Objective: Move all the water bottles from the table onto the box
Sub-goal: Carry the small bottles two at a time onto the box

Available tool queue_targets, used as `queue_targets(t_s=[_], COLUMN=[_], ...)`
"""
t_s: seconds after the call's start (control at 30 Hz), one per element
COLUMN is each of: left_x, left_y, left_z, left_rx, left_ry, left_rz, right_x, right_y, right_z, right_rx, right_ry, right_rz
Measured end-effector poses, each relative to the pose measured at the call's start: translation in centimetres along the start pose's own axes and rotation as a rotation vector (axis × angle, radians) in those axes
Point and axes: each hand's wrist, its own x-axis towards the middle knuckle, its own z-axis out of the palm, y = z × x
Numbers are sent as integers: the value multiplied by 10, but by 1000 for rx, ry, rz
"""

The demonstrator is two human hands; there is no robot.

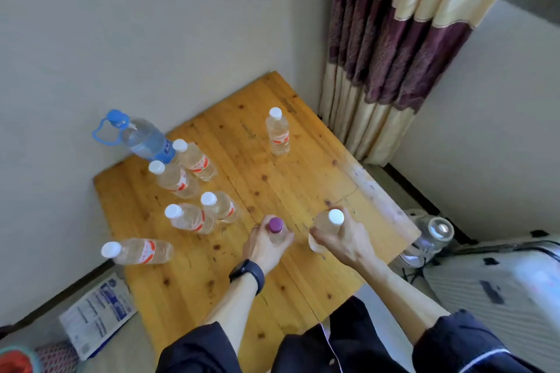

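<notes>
1. Judging by the grips, the step in hand is lifting two bottles off the table (303,172); raise both straight up, keeping them upright.
2. The left hand (266,244) is clamped on the purple-capped bottle (276,228), and the right hand (344,238) on a white-capped bottle (328,227), near the right edge.
3. Seven more bottles stand left and far; the box (95,316) lies near left, on the floor.
</notes>
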Motion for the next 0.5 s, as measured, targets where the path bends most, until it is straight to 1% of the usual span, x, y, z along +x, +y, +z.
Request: queue_targets(t_s=[0.1, 0.23, 0.37, 0.5], left_x=[-4, -15, -45, -100], left_y=[23, 78, 149, 222], left_z=[-6, 1, 34, 87], left_rx=[74, 113, 176, 212], left_ry=[-39, -58, -115, -235], left_rz=[149, 407, 693, 972], right_x=[-45, -114, -182, -255], right_y=[16, 36, 59, 94], right_z=[-29, -71, -115, -152], right_rx=[99, 195, 246, 249], right_ry=[188, 457, 674, 905], right_rz=[53, 117, 223, 336])
